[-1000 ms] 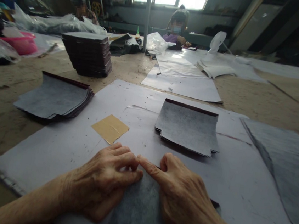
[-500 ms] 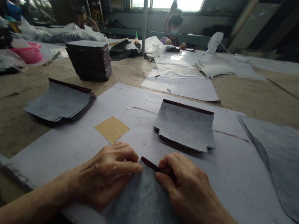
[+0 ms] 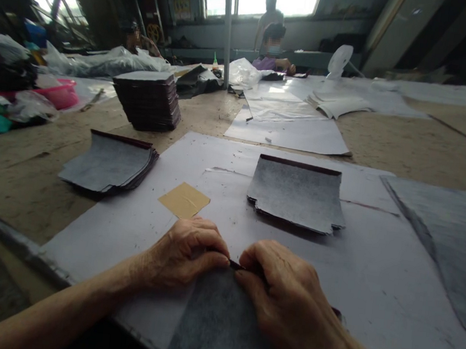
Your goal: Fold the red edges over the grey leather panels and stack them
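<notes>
A grey sheet with a dark maroon edge (image 3: 225,323) lies in front of me, its far edge folded over. At the left end of that fold, my left hand (image 3: 195,254) pinches the edge between thumb and fingers. My right hand (image 3: 279,285) grips the same folded edge just to the right, thumb on the near side. Only a short bit of the maroon fold shows between the two hands. Beyond them lies a small stack of similar grey pieces (image 3: 297,192) with a maroon folded edge. A tan square of paper (image 3: 184,199) rests beyond my left hand.
White sheeting (image 3: 376,278) covers the table under my hands. Another pile of folded pieces (image 3: 109,162) lies left, with a tall stack (image 3: 146,104) behind it. Larger grey sheets (image 3: 451,236) are at right. A pole (image 3: 226,35) rises at the back; people sit or stand beyond.
My left hand has closed onto the left end of the maroon fold, which stuck out free before. The hands are now nearer each other. The view has shifted slightly.
</notes>
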Motion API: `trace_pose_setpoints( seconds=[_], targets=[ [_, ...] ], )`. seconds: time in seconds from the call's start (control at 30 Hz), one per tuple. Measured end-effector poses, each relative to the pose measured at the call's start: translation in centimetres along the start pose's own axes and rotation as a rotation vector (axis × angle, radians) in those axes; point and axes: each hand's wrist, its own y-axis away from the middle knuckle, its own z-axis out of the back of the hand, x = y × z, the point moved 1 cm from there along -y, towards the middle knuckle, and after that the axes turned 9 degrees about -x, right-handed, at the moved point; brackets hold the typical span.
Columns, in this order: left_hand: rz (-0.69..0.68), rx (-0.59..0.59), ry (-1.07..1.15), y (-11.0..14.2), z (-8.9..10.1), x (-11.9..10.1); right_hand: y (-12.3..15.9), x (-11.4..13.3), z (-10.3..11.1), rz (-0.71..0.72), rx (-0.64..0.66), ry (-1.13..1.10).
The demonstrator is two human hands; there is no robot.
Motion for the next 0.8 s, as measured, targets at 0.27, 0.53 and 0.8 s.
trace_pose_setpoints(
  seconds=[0.27,0.53,0.8],
  targets=[
    [0.1,0.026,0.05,0.2,0.3,0.2,-0.4,-0.4,0.4,-0.047,0.052,-0.018],
    [0.326,0.072,0.138,-0.5,0.5,0.0,-0.6,-1.1,1.1,-0.212,0.1,-0.118],
    [0.186,0.022,0.164,-0.9,-0.2,-0.6,0.1,-1.3,0.3,-0.01,0.17,-0.045]
  ],
)
